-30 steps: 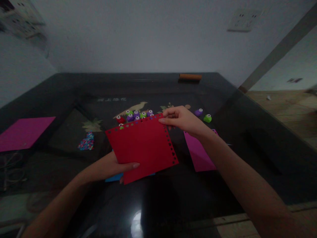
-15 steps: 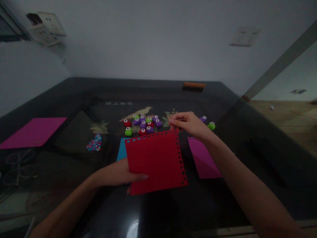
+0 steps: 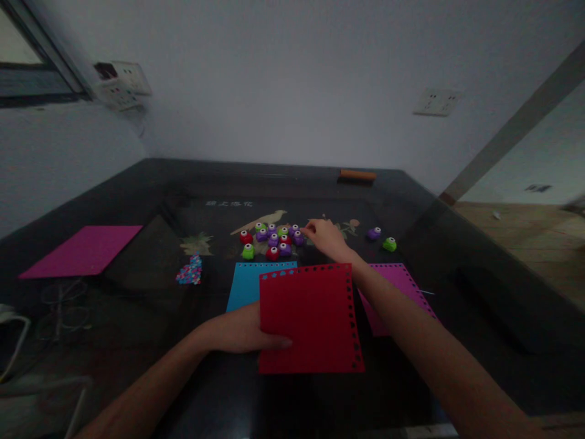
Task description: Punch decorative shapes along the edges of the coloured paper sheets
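Note:
My left hand (image 3: 242,329) grips a red sheet of paper (image 3: 311,323), thumb on the front and fingers behind it. Small holes line the sheet's top and right edges. My right hand (image 3: 326,238) is beyond the sheet, its fingertips pinched together by a purple craft punch (image 3: 298,238). What the pinch holds, if anything, is hidden. Several red, green and purple craft punches with white round buttons cluster to the left of that hand, including a red punch (image 3: 273,253). Partly behind the red sheet lies a blue sheet (image 3: 247,285) with a punched top edge.
A pink punched sheet (image 3: 393,283) lies under my right forearm. A purple punch (image 3: 374,233) and a green punch (image 3: 390,244) sit apart at right. Colourful paper bits (image 3: 190,271) are piled left, near a larger pink sheet (image 3: 86,250). A brown roll (image 3: 357,175) lies at the back.
My right hand has left the red sheet's top right corner and reached forward to the punch cluster. The sheet stays in my left hand. The camera view has shifted.

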A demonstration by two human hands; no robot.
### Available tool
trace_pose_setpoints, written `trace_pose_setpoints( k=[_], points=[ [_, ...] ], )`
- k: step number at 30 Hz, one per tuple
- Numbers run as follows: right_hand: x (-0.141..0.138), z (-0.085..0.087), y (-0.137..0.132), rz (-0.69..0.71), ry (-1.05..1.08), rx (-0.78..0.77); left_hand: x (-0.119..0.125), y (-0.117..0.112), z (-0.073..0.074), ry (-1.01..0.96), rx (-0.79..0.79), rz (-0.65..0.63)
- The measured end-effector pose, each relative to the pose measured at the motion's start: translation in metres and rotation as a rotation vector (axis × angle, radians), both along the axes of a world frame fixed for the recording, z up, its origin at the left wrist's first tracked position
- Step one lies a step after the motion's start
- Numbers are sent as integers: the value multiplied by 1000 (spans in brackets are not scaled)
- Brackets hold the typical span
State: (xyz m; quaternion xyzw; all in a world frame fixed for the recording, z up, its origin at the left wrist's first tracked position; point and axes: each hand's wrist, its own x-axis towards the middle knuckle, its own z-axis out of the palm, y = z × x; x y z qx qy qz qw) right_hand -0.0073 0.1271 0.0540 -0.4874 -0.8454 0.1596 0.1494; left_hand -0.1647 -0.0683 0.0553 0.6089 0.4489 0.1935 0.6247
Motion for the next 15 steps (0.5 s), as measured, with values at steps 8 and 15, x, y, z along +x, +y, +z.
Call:
trace_pose_setpoints(
  k=[8,15],
  points=[
    [-19,-24,-21,-15,-171,133,2,-2,3,-6,53,3],
    [-19,-28,-15,-25,-171,144,3,-2,2,16,41,-10]
  ],
)
